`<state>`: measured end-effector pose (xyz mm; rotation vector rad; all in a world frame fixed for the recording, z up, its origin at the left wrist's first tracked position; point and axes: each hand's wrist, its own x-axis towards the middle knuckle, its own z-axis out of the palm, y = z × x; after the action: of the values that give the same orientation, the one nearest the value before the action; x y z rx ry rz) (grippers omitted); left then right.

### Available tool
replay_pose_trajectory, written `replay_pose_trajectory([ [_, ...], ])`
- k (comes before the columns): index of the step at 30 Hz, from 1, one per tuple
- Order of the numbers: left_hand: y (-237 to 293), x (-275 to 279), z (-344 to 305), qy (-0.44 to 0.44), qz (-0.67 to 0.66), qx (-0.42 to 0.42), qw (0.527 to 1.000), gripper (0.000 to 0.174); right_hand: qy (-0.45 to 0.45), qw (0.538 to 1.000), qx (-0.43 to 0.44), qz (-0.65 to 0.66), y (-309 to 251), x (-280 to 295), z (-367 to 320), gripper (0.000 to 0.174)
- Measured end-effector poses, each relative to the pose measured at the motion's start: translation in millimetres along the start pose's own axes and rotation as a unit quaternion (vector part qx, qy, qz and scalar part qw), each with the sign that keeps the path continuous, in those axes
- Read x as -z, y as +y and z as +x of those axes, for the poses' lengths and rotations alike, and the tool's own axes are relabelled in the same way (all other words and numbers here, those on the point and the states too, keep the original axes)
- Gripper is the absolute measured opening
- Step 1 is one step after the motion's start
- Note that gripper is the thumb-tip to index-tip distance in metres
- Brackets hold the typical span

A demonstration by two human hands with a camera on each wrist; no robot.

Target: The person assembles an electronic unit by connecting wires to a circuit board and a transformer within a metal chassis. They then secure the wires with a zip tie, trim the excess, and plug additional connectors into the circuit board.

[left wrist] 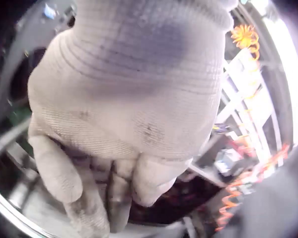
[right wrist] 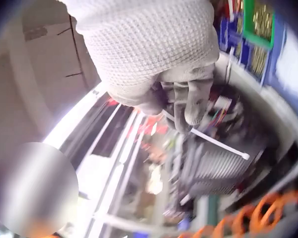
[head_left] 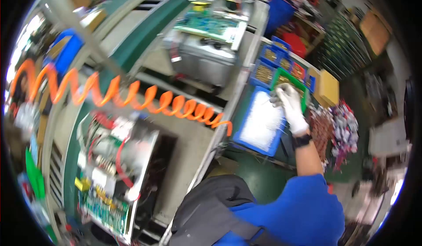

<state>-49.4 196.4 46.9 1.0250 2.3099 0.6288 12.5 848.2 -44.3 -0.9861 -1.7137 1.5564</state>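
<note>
In the head view my right hand (head_left: 290, 107), in a white glove with grey fingers, is beside the green bin (head_left: 303, 97) and over the edge of a blue tray (head_left: 237, 137) that holds a white pile (head_left: 263, 120). The right wrist view shows this hand (right wrist: 164, 69) with its fingers curled, pinching a thin white strip (right wrist: 221, 144) with a small knob at its end. My left hand (left wrist: 124, 114), gloved too, hangs with loosely curled fingers and nothing visible in them; the head view does not show it.
An orange coiled hose (head_left: 149, 98) crosses above the line. Open units with circuit boards (head_left: 105, 211) and a grey metal box (head_left: 202, 61) stand on it. Blue bins (head_left: 263, 72) of small brass-coloured parts adjoin the green one. Another person (head_left: 279, 10) is at the top.
</note>
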Motion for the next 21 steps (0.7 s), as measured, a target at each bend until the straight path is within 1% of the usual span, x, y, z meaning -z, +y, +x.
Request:
replay_pose_trajectory([
  [1, 31, 16, 40, -0.133, 0.124, 0.090, 0.979, 0.054, -0.057, 0.997, 0.045, 0.019, -37, -33, -27, 0.021],
  [2, 47, 21, 65, -0.267, 0.225, 0.195, 0.916, 0.057, -0.126, 0.987, 0.087, 0.048, -68, -73, -58, 0.020],
  [3, -30, -12, 62, -0.070, 0.085, 0.034, 0.993, 0.034, -0.222, 0.956, 0.153, 0.115, -83, -116, -94, 0.018],
  [4, 0, -4, 89, 0.093, -0.180, 0.030, 0.979, 0.034, -0.310, 0.908, 0.210, 0.190, -94, -154, -130, 0.016],
  [5, 45, 31, 105, 0.088, -0.350, 0.154, 0.920, 0.039, -0.445, 0.837, 0.293, 0.120, -106, -187, -158, 0.015],
  [6, 36, 21, 102, 0.115, -0.544, 0.084, 0.827, 0.047, -0.555, 0.736, 0.384, 0.050, -117, -215, -182, 0.015],
  [7, 29, 19, 96, 0.139, -0.619, 0.075, 0.769, 0.052, -0.624, 0.648, 0.437, -0.010, -134, -245, -211, 0.016],
  [8, 22, 16, 92, 0.145, -0.690, 0.051, 0.708, 0.058, -0.666, 0.559, 0.486, -0.081, -146, -264, -234, 0.017],
  [10, 6, 11, 68, 0.239, -0.697, 0.067, 0.673, 0.054, -0.668, 0.542, 0.505, -0.063, -137, -287, -267, 0.018],
  [11, -5, 8, 54, 0.270, -0.701, 0.058, 0.658, 0.050, -0.687, 0.535, 0.490, -0.043, -128, -300, -280, 0.023],
  [12, -13, 6, 43, 0.300, -0.692, 0.073, 0.652, 0.042, -0.690, 0.528, 0.492, -0.052, -126, -308, -288, 0.023],
  [14, -23, 12, 19, 0.294, -0.595, 0.182, 0.726, 0.033, -0.663, 0.625, 0.412, -0.002, -125, -320, -303, 0.036],
  [15, -40, -12, 16, 0.320, -0.585, 0.154, 0.729, 0.029, -0.625, 0.674, 0.394, 0.006, -115, -328, -305, 0.050],
  [16, -37, -7, 10, 0.278, -0.433, 0.218, 0.829, 0.028, -0.590, 0.689, 0.420, -0.035, -123, -336, -312, 0.052],
  [17, -34, -5, 6, 0.281, -0.306, 0.200, 0.887, 0.028, -0.602, 0.675, 0.423, -0.049, -121, -344, -321, 0.049],
  [18, -31, -7, 2, 0.277, -0.171, 0.181, 0.928, 0.028, -0.615, 0.662, 0.424, -0.060, -118, -351, -329, 0.046],
  [19, -35, -15, 1, 0.297, -0.111, 0.157, 0.935, 0.029, -0.675, 0.575, 0.438, -0.146, -117, -356, -329, 0.033],
  [20, -36, -18, 0, 0.252, -0.109, 0.186, 0.944, 0.027, -0.697, 0.563, 0.414, -0.160, -106, -354, -332, 0.021],
  [21, -34, -18, -4, 0.250, -0.145, 0.190, 0.938, 0.026, -0.696, 0.558, 0.417, -0.172, -106, -354, -330, 0.019],
])
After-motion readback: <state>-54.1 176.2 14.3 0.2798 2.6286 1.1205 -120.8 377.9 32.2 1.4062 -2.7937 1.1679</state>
